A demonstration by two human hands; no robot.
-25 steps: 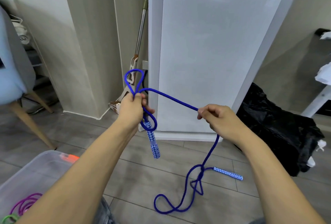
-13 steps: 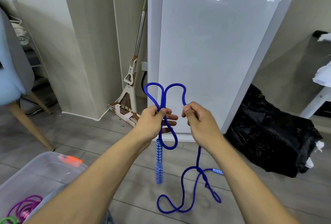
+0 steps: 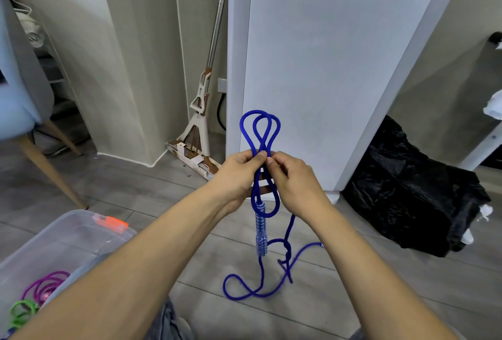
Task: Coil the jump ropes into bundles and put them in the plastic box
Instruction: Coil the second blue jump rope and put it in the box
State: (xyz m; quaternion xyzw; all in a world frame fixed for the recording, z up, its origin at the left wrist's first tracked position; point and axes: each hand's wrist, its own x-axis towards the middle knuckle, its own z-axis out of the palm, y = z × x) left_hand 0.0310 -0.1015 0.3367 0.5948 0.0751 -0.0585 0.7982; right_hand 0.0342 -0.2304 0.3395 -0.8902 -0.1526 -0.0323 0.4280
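Left hand (image 3: 239,174) and right hand (image 3: 294,182) pinch blue rope (image 3: 260,133); loops above thumbs, handle (image 3: 260,233) hangs below.

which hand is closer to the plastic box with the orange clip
Left. The left hand grips the blue rope on the side of the plastic box, up and to its right; the right hand is beyond it, farther right.

Both bare forearms reach forward and converge at chest height. The left hand (image 3: 239,174) pinches the blue jump rope (image 3: 260,133) between thumb and curled fingers; the right hand (image 3: 294,179) meets it, fingertips pinching the same strands, thumbs nearly touching.
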